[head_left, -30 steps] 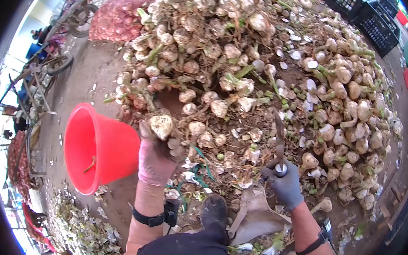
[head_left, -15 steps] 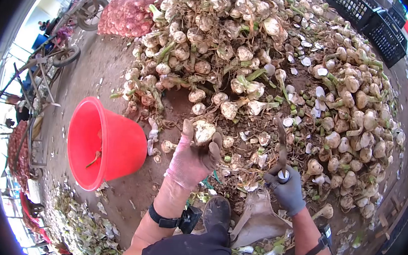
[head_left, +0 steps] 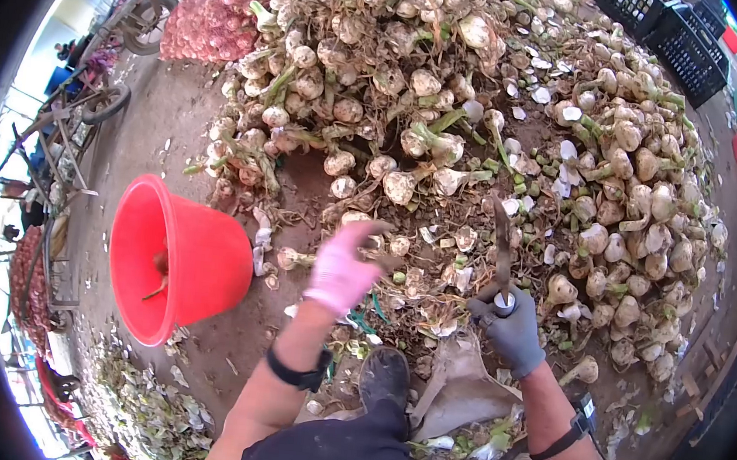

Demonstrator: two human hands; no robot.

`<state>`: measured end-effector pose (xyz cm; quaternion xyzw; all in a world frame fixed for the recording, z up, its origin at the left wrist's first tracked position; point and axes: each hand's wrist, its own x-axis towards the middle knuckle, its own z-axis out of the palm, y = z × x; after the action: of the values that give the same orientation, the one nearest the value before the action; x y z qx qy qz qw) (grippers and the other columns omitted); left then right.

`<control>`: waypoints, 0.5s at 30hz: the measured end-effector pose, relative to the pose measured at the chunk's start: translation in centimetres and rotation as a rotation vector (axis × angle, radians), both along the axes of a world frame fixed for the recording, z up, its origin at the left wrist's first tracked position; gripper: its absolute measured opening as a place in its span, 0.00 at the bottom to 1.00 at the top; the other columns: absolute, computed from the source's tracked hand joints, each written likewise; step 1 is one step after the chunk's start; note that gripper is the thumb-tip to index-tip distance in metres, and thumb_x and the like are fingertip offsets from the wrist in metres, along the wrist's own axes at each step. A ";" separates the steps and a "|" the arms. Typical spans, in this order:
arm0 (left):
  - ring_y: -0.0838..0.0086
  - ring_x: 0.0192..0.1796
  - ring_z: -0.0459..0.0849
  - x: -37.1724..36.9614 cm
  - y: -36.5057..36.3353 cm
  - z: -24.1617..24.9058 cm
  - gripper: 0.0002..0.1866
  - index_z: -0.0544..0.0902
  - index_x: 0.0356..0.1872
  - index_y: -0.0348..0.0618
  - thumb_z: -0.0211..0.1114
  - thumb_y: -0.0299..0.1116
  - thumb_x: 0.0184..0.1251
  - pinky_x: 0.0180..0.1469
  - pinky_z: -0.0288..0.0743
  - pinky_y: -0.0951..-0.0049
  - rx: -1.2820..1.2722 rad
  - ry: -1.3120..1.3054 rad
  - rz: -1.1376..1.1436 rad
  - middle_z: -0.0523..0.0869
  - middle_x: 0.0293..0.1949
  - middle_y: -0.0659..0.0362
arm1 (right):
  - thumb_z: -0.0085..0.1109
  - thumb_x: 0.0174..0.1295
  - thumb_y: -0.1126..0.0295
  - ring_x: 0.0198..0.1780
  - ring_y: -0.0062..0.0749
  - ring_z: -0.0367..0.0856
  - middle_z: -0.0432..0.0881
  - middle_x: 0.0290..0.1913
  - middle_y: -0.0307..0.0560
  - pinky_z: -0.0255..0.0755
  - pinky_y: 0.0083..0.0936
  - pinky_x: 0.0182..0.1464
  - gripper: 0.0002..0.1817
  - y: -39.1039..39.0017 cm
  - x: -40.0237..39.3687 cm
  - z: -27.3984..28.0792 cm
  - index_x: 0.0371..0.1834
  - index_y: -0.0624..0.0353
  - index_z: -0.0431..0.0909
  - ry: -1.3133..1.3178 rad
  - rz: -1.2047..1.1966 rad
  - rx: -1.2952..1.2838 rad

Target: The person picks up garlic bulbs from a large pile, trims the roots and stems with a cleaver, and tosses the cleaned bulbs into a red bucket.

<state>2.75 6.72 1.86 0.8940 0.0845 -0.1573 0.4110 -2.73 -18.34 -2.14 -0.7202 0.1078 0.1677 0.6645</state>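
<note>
My left hand [head_left: 347, 270], in a pink-and-white work glove with dark fingertips, hovers over the trimmings, its fingers apart and slightly blurred. I see nothing held in it. My right hand [head_left: 510, 330], in a grey glove, is closed round the handle of a knife [head_left: 502, 252]; its dark, stained blade points away from me. Left of my left hand, a red bucket [head_left: 222, 248] lies tilted with its mouth toward the left. Inside it are a blurred roundish thing [head_left: 161, 261] and a stem. Ahead of both hands rises a heap of garlic bulbs [head_left: 423, 82] with stalks and roots.
More garlic bulbs [head_left: 638, 210] spread along the right. A filled red net sack [head_left: 216, 19] and a cart wheel [head_left: 106, 104] stand at the back left. Black crates [head_left: 691, 52] are at the back right. Leaf scraps [head_left: 147, 403] cover the near left floor.
The garlic bulb that was in my left hand is gone from it, and that hand has opened. A roundish thing now shows in the bucket. My right hand still grips the knife.
</note>
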 end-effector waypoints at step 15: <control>0.76 0.47 0.82 -0.3 3.6 -6.1 0.22 0.77 0.56 0.36 0.62 0.16 0.58 0.51 0.76 0.77 -0.668 -0.189 0.457 0.83 0.46 0.58 | 0.70 0.55 0.76 0.31 0.17 0.76 0.81 0.28 0.35 0.70 0.20 0.36 0.06 -0.4 -0.1 -0.4 0.31 0.61 0.79 0.014 -0.057 -0.010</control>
<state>2.43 10.32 -4.28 0.6803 0.1870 0.0019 0.7086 -2.85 -18.71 -2.54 -0.7188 0.1338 0.1531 0.6648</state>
